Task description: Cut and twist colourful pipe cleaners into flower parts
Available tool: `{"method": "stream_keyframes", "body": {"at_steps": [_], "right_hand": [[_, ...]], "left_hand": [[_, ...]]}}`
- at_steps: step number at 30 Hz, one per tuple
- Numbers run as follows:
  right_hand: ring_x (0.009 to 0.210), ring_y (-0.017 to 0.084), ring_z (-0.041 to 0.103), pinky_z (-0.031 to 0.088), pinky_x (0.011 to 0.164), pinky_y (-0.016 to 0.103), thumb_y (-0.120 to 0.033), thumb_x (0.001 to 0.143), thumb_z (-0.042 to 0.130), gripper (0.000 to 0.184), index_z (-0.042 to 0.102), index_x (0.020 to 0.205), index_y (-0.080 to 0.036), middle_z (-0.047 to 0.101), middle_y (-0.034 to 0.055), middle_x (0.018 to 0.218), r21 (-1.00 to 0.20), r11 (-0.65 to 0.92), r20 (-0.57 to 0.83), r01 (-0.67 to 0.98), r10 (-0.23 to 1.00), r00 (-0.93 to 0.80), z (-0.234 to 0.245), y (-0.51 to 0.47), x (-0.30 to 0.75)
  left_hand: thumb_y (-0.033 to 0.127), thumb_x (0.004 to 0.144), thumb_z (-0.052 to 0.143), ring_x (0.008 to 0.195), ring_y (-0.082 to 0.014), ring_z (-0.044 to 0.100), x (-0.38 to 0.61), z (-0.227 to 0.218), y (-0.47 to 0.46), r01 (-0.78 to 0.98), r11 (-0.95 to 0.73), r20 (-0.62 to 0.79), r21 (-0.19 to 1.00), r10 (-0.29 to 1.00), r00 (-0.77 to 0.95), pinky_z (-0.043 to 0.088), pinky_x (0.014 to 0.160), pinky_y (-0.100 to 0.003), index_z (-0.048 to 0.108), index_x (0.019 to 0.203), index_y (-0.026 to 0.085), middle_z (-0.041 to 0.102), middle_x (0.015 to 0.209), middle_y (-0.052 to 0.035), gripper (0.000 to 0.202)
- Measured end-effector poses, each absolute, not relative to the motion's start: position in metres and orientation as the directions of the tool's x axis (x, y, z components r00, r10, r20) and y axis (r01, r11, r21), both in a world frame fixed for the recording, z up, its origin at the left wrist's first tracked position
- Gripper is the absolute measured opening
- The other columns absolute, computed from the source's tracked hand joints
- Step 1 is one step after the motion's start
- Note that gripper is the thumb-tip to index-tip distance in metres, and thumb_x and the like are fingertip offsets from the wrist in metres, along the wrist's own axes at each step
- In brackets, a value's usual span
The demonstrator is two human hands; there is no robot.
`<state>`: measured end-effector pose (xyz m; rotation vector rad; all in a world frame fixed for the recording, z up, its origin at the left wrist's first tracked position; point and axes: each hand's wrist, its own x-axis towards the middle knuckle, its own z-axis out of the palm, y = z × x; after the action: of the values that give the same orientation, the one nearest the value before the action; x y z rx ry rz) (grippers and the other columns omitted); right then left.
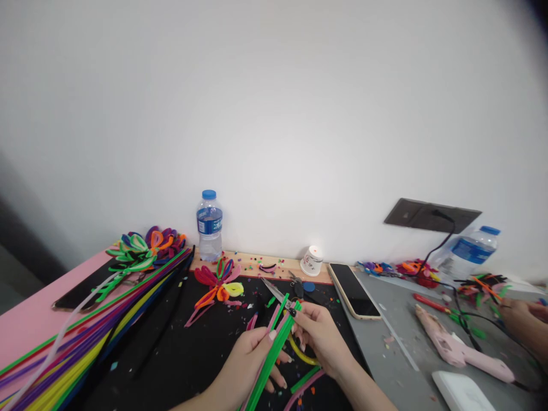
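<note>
My left hand [248,359] is closed around a bundle of green and pink pipe cleaners [274,348] that slants up to the right over the black mat [171,354]. My right hand [319,337] pinches the bundle's upper end with its fingertips. A pair of scissors [276,294] lies on the mat just beyond that end, blades pointing to the upper left. A yellow pipe cleaner loop [302,355] curves under my right hand. A finished orange, pink and yellow pipe-cleaner flower [216,285] rests further left on the mat.
Long pipe cleaners in many colours [85,337] fan across the left, with flowers [145,248] behind them. A water bottle [209,225], small white cup [311,261], phone [353,289] and pink glue gun [458,348] stand around. Another person's hand [524,322] works at the right.
</note>
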<state>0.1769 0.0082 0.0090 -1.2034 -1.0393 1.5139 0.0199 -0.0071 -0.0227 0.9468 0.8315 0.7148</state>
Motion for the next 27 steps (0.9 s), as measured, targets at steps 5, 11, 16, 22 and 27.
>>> {"method": "stream_keyframes", "body": {"at_steps": [5,11,16,22,27], "right_hand": [[0.035,0.005,0.04,0.031,0.034,0.017,-0.044,0.069,0.063,0.034,0.054,0.058,-0.014,0.055,-0.0024,0.049,-0.969,-0.21,-0.202,-0.133,0.977,-0.07,0.007,0.009,0.177],[0.035,0.005,0.041,0.032,0.034,0.016,-0.042,0.069,0.064,0.033,0.054,0.057,-0.014,0.056,-0.0018,0.049,-0.968,-0.206,-0.198,-0.146,0.978,-0.063,0.006,0.009,0.177],[0.033,0.005,0.04,0.031,0.033,0.016,-0.039,0.07,0.064,0.03,0.054,0.057,-0.013,0.055,-0.0027,0.046,-0.964,-0.236,-0.225,-0.124,0.969,-0.102,0.005,0.007,0.175],[0.035,0.006,0.042,0.031,0.033,0.017,-0.042,0.068,0.065,0.033,0.054,0.055,-0.014,0.055,-0.0024,0.046,-0.965,-0.243,-0.233,-0.095,0.967,-0.106,0.006,0.007,0.174],[0.034,0.006,0.042,0.032,0.033,0.017,-0.043,0.067,0.066,0.034,0.053,0.056,-0.014,0.056,-0.0018,0.048,-0.963,-0.25,-0.239,-0.096,0.964,-0.115,0.005,0.007,0.174]], "left_hand": [[0.05,0.079,0.043,0.046,-0.0131,0.063,0.018,-0.017,-0.006,-0.107,0.389,-0.301,0.915,0.834,0.463,0.041,0.038,-0.017,0.053,0.087,0.011,0.067,0.078,-0.0093,0.041],[0.049,0.08,0.042,0.047,-0.0137,0.063,0.018,-0.01,-0.005,-0.076,0.362,-0.29,0.929,0.841,0.456,0.041,0.039,-0.018,0.051,0.087,0.011,0.067,0.076,-0.0087,0.039],[0.048,0.08,0.042,0.045,-0.0134,0.063,0.019,-0.015,-0.007,-0.051,0.333,-0.271,0.941,0.837,0.476,0.04,0.039,-0.018,0.052,0.084,0.011,0.067,0.077,-0.009,0.038],[0.047,0.08,0.043,0.047,-0.0141,0.063,0.018,-0.017,-0.007,-0.033,0.313,-0.259,0.949,0.837,0.483,0.041,0.039,-0.019,0.053,0.081,0.012,0.067,0.079,-0.0087,0.037],[0.049,0.079,0.043,0.047,-0.0141,0.063,0.018,-0.014,-0.008,-0.012,0.318,-0.273,0.948,0.832,0.483,0.04,0.039,-0.018,0.053,0.081,0.012,0.068,0.079,-0.0084,0.038]]}}
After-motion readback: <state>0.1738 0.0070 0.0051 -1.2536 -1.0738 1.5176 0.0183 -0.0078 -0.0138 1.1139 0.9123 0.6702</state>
